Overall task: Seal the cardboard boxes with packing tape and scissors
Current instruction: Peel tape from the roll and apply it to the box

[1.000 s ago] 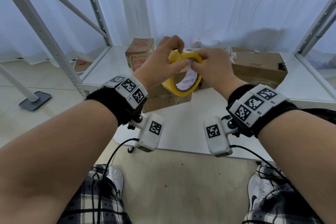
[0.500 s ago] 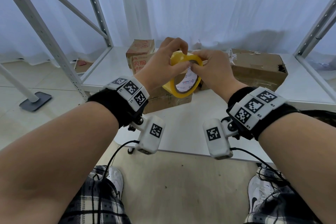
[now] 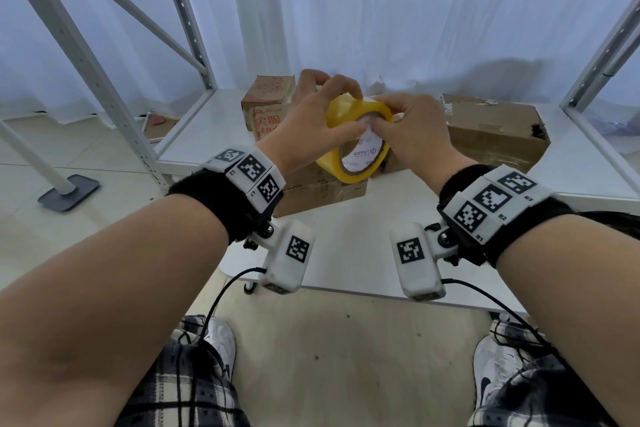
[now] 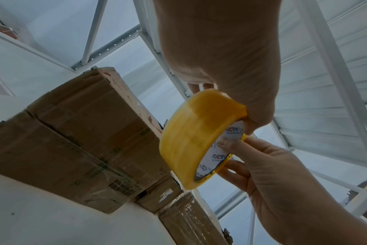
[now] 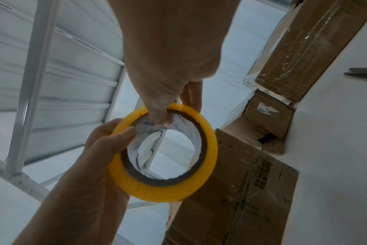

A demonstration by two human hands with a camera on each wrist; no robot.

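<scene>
Above white shelf (image 3: 346,229), both hands grip yellow tape roll (image 3: 349,166).

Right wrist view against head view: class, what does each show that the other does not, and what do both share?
Only the right wrist view shows grey scissor blades lying on the white table, and looks straight through the roll's core. Only the head view shows both wristbands, checked trousers and shoes. Both show the yellow tape roll gripped by the left hand and right hand above the cardboard boxes.
</scene>
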